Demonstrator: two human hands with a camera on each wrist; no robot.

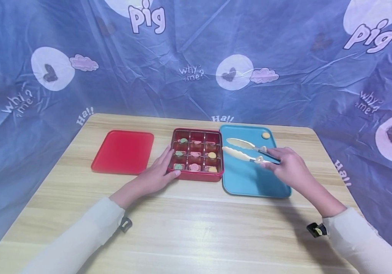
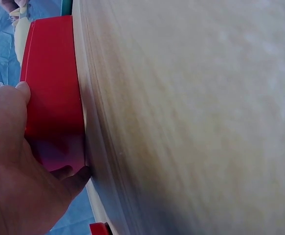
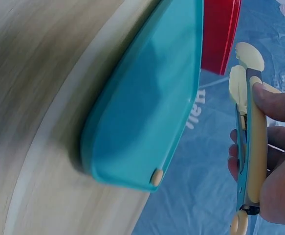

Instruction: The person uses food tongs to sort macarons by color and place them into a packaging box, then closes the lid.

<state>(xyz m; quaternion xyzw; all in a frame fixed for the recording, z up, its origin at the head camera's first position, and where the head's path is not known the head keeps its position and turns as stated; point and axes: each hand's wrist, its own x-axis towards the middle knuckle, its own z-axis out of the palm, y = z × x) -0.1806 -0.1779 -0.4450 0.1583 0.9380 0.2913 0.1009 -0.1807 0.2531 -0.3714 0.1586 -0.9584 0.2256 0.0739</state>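
A lid (image 1: 124,152) lies on the bench (image 1: 168,228), apart from the box (image 1: 196,176), whose left side the left hand (image 1: 152,175) braces with fingers straight and thumb at the near corner, likely to steady it. A tray (image 1: 240,184) sits just beside the box, presumably for a short reach, one biscuit (image 1: 266,135) in its far right corner. Over the tray hang tongs (image 1: 238,153), tips apart, pinched well back by the right hand (image 1: 293,167), probably so a squeeze can close them.
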